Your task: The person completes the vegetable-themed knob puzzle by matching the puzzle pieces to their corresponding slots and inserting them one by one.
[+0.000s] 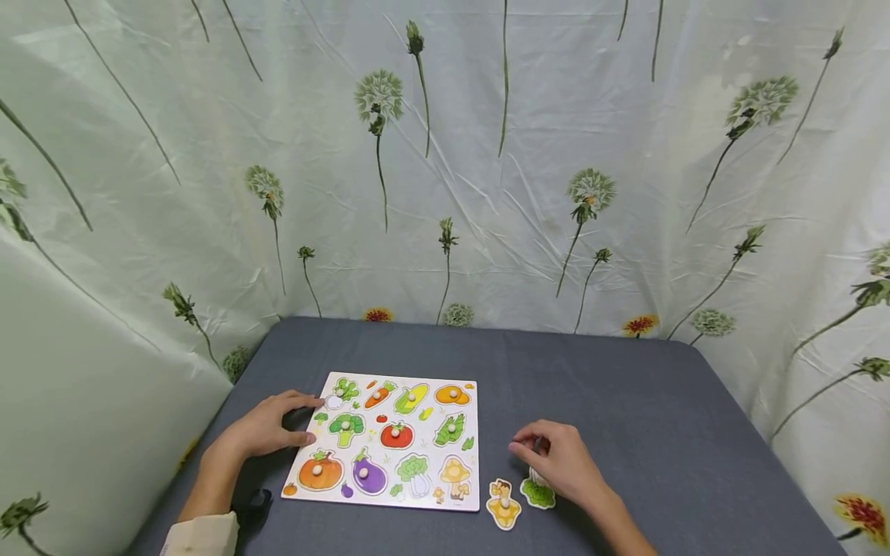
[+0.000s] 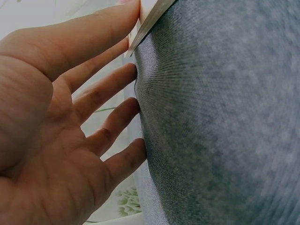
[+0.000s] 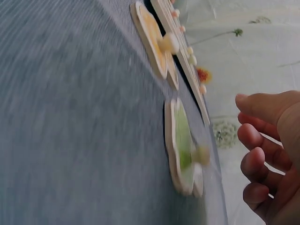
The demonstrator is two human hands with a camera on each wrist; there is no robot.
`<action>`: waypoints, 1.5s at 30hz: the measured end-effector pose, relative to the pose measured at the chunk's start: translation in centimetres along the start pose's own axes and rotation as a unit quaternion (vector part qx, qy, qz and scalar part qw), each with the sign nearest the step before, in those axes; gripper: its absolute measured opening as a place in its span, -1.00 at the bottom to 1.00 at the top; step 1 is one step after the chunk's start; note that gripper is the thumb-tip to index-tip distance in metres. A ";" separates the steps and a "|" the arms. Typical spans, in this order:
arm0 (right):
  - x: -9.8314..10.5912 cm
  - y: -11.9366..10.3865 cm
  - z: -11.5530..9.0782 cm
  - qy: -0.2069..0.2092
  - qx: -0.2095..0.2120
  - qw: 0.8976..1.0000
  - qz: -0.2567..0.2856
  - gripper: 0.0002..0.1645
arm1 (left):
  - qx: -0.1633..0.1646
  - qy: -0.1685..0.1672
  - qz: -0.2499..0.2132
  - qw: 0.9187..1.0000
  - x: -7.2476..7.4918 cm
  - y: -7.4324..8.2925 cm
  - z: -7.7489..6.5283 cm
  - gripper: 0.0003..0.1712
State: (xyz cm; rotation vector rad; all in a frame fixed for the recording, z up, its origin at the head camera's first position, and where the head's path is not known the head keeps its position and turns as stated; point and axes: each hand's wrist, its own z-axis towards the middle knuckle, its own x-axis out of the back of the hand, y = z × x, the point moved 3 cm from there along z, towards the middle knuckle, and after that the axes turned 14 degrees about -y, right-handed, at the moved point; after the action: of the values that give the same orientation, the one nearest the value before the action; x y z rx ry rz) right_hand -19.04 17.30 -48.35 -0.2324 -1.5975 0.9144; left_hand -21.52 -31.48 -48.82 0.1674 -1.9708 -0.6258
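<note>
A white wooden vegetable puzzle board (image 1: 424, 438) lies on the table, with knobbed pieces such as a pumpkin (image 1: 320, 472) and an eggplant (image 1: 369, 476) in it. My left hand (image 1: 267, 425) touches the board's left edge, thumb and fingers spread; the left wrist view shows its thumb at the board edge (image 2: 152, 21). To the right of the board lie a yellow mushroom piece (image 1: 504, 510) and a green-and-white leafy vegetable piece (image 1: 538, 495), knobs up. Above the leafy piece hovers my right hand (image 1: 559, 463), fingers loosely bent, holding nothing. It partly hides that piece in the head view.
A dark grey cloth (image 1: 591, 386) covers the table. Behind and beside it hangs a pale curtain (image 1: 487, 193) with dandelion prints. The board's bok choy picture (image 1: 416, 475) and mushroom picture (image 1: 455, 475) show no knobs.
</note>
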 end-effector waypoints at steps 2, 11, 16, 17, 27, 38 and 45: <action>0.2 0.5 -0.4 -0.007 0.005 1.000 0.003 -0.90 | 0.001 -0.002 0.000 1.000 0.0 0.0 0.0 -0.18; 0.6 2.2 -2.1 -0.045 0.034 0.998 0.006 -0.94 | 0.002 -0.003 -0.001 1.000 0.1 0.1 0.0 -0.18; 0.9 2.9 -2.6 -0.064 0.023 0.998 0.015 -0.95 | -0.001 -0.003 0.003 1.000 0.0 0.1 0.1 -0.19; 0.9 3.0 -2.7 -0.069 0.018 0.997 0.015 -0.94 | 0.000 -0.003 0.000 1.000 0.0 0.1 0.1 -0.19; 1.0 3.7 -3.4 -0.100 0.042 0.994 0.011 -0.93 | 0.001 -0.007 -0.007 1.000 0.1 0.2 -0.2 -0.17; 0.6 3.7 -3.9 -0.112 0.114 0.987 0.029 -0.93 | 0.005 -0.007 -0.007 1.000 0.2 0.2 -0.1 -0.17; 0.7 3.8 -4.1 -0.115 0.116 0.986 0.036 -0.94 | 0.005 -0.007 -0.009 1.000 0.3 0.4 -0.1 -0.17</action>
State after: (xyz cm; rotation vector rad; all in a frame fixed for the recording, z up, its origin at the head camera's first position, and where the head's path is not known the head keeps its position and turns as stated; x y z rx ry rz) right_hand -16.78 21.95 -50.49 -0.0219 -1.6832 1.2084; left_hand -21.50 -31.30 -48.37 0.1878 -1.9876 -0.6294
